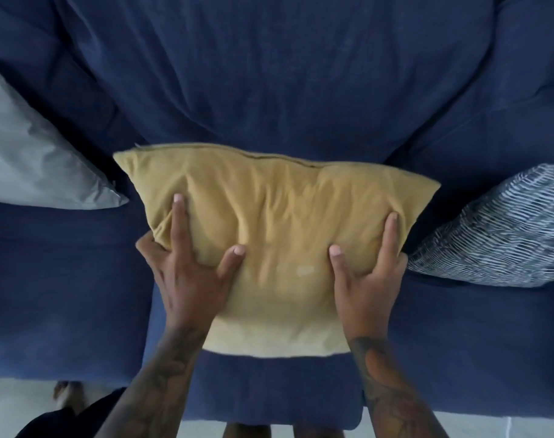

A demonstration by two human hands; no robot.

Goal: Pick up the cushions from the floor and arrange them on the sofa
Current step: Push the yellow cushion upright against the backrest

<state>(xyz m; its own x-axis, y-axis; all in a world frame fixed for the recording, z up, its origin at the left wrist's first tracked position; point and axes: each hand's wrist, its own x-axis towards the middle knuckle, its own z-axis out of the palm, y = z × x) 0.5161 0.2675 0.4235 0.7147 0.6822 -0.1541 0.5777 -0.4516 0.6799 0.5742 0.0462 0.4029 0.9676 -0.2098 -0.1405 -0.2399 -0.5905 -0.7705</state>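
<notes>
A mustard-yellow cushion [275,229] stands in the middle of the dark blue sofa [269,74], its zip edge up against the backrest. My left hand [190,273] grips its lower left side, thumb and fingers spread over the fabric. My right hand [367,276] grips its lower right side the same way. A pale grey cushion [32,162] leans on the sofa at the left. A blue-and-white patterned cushion [503,229] leans at the right.
The sofa's seat [63,295] stretches left and right of the yellow cushion. Pale floor [13,406] shows below the seat's front edge, with my feet [70,396] on it close to the sofa.
</notes>
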